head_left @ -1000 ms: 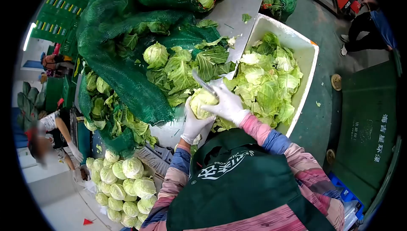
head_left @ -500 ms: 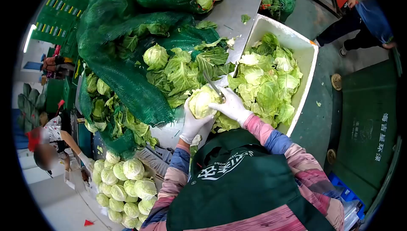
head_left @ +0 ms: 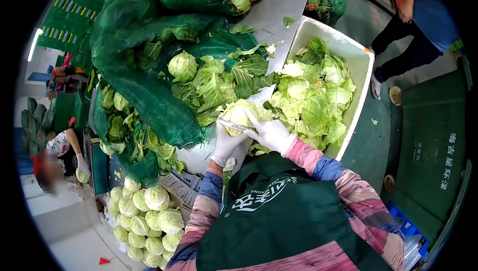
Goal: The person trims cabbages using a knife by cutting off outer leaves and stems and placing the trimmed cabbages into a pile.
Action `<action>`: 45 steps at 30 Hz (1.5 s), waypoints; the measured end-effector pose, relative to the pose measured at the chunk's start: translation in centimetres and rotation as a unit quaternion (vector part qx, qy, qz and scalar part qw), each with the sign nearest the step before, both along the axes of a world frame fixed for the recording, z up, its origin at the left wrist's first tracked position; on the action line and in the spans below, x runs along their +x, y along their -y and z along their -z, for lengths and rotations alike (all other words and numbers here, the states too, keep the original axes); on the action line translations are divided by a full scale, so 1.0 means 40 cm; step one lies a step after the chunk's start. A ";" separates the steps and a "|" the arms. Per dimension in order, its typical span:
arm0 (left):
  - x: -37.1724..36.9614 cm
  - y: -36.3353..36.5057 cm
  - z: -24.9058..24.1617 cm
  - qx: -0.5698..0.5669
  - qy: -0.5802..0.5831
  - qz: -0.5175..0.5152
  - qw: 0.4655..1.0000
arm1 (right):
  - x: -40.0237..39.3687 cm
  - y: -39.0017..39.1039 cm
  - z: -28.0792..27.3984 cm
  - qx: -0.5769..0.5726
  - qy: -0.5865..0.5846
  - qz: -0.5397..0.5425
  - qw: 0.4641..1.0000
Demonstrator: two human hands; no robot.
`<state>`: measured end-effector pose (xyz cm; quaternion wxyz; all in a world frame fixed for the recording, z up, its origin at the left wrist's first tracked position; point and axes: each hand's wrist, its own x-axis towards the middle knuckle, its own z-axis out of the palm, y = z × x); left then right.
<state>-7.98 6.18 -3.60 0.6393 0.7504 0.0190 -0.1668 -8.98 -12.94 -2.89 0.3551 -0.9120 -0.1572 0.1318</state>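
Note:
My left hand (head_left: 226,141), in a white glove, is closed around the left and lower side of a pale green cabbage (head_left: 240,110). In my right hand (head_left: 273,135), also gloved, is a knife (head_left: 233,125). Its blade lies across the near side of the cabbage, pointing left towards my left hand. The knife's handle is hidden in my palm. Just beyond the cabbage lie loose outer leaves (head_left: 214,87) and another whole cabbage (head_left: 182,67).
To the right stands a white foam box (head_left: 366,72) of cabbage leaves. Green mesh sacks (head_left: 134,72) lie on the metal table (head_left: 284,7). Trimmed cabbages (head_left: 149,216) are piled at lower left. One person (head_left: 416,27) is at upper right; another (head_left: 62,154), at left, holds a cabbage.
My right hand has turned the knife from pointing away to lying across the cabbage's near side. The person at right has stepped nearer. The co-worker at left has shifted, a cabbage now in hand.

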 end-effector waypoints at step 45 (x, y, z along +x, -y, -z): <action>0.062 0.034 0.075 0.222 0.099 -0.083 0.966 | 0.126 0.076 0.007 0.325 -0.212 0.154 0.909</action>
